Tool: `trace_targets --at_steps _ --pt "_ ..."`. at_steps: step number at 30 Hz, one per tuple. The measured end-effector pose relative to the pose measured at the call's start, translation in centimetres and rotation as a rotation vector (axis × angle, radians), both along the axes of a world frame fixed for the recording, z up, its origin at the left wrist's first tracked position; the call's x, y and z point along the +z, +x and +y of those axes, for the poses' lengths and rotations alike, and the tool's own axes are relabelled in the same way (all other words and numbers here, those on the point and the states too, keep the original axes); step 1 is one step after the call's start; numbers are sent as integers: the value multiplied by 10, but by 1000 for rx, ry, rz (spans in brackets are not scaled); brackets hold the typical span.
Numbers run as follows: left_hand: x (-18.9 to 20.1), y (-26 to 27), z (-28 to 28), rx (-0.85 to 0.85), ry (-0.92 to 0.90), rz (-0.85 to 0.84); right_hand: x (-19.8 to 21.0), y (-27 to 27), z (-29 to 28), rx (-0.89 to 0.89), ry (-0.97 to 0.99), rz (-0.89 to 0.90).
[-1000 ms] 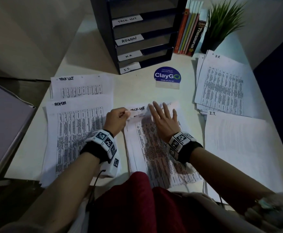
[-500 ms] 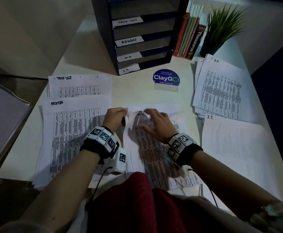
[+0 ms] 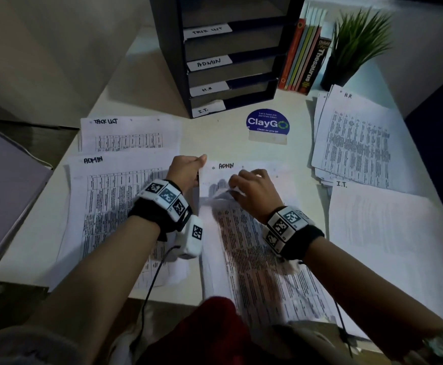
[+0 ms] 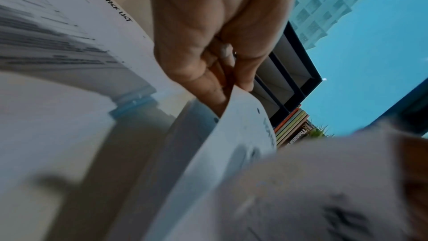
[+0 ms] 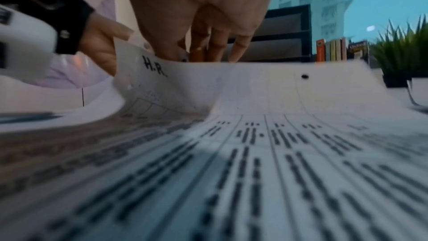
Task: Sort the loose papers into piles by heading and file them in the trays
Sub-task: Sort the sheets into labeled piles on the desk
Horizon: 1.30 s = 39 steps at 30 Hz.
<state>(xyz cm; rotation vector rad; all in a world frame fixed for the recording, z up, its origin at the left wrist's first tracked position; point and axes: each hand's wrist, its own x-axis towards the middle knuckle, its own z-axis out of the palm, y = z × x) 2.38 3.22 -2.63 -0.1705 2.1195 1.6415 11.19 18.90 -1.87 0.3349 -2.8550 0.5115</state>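
Four sorted piles already lie on our bench (image 3: 215, 135), seen from the head: the task-list pile (image 3: 128, 135) and the admin pile (image 3: 115, 206) on the left, the H.R. pile (image 3: 357, 138) and the I.T. pile (image 3: 388, 238) on the right. Between them sits the loose stack (image 3: 254, 246), with a sheet headed ADMIN showing at its far edge. Our left hand (image 3: 186, 169) pinches that stack's upper left corner. Our right hand (image 3: 252, 191) bends its fingers onto the top sheet, which buckles under them. The tray rack (image 3: 225, 61) stands behind, its labelled slots apparently unfilled.

From the left wrist, our thumb and fingers (image 4: 208, 87) close on the edge of a lifted sheet (image 4: 243, 135), a firm grip.

From the right wrist, the curled sheet (image 5: 208, 80) reads H.R.; our fingertips (image 5: 217, 49) hook over its top edge, though we cannot tell whether the thumb closes underneath.

We judge sorting is still in hand, filing not begun. Next the H.R. sheet should be separated cleanly and carried right to its pile, without dragging the sheet beneath.
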Motion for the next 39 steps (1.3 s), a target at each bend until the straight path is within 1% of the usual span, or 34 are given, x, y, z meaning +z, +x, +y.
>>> trace_targets --at_steps 3,6,8,9,10,11,12,14,15,16,18,19,20,22,25,28,31,33,35,36,37,38,39 --pt "9 -6 -2 -113 0 13 2 4 -5 49 104 16" --pt "28 -1 -2 -377 -13 -36 1 5 -5 66 182 -1" --pt "36 5 -2 -574 -62 -65 2 6 -3 84 184 -27" --pt "38 8 -1 -637 -83 -56 4 7 -2 82 208 -42" --pt "39 10 -1 -658 -105 -20 5 8 0 80 240 -64" --pt "39 9 0 -635 -136 47 6 10 0 79 260 -82" --pt "38 8 0 -581 -184 146 7 13 0 82 255 -70" --pt "36 3 0 -482 -345 402 11 18 -6 113 210 20" --pt "34 1 -2 -487 -458 507 12 20 -9 123 208 44" --pt "32 0 -4 -527 -579 563 12 22 -12 122 206 45" --pt "26 -1 -7 -590 -792 572 14 26 -15 84 157 0" --pt "24 0 -7 -589 -854 562 16 27 -16 65 134 -27" --pt "24 3 -8 -583 -879 562 18 28 -16 50 140 -54" --pt "23 12 -9 -578 -883 568 19 28 -16 41 237 -100" --pt "19 21 -8 -572 -846 612 14 25 -12 100 381 -103" --pt "16 28 -10 -514 -831 733 9 22 -13 113 407 -95" --pt "17 43 -10 -547 -857 873 6 21 -16 73 417 -135" --pt "16 51 -11 -625 -865 882 3 20 -18 70 422 -157" --pt "17 54 -12 -662 -869 851 3 19 -20 58 441 -152" --pt "18 55 -14 -654 -833 829 5 19 -21 38 444 -150" --pt "21 56 -15 -622 -744 788 9 17 -20 8 428 -149" --pt "24 55 -15 -578 -611 722 16 14 -19 -28 394 -147" --pt "27 54 -16 -517 -432 641 24 11 -18 -67 354 -132"
